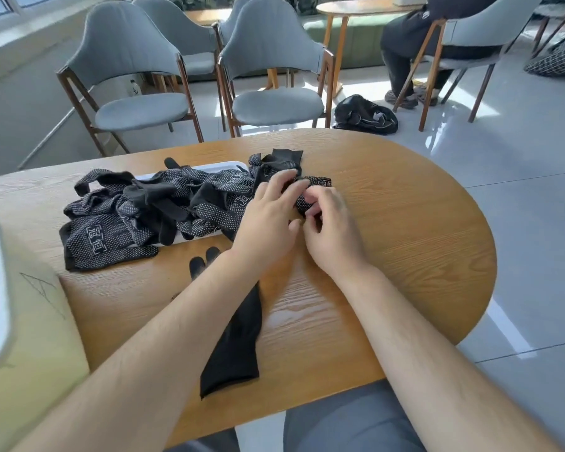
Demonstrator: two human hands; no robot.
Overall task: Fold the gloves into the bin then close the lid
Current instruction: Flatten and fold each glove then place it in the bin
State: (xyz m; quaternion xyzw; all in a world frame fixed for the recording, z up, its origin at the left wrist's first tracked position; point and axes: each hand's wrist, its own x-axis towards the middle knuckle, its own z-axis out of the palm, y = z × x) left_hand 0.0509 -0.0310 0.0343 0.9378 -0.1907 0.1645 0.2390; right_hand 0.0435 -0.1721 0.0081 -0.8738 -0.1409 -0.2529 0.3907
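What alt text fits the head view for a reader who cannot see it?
Both hands work a dotted black glove on a wooden table: the left hand presses it, the right hand pinches it. A pile of gloves covers a white tray; a plain black glove lies under the left forearm.

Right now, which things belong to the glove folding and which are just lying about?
Job: the glove pressed by the left hand and pinched by the right hand; glove pile; flat glove; bin; white tray, perhaps the lid.
Lying about: chairs; black bag on the floor; far table.
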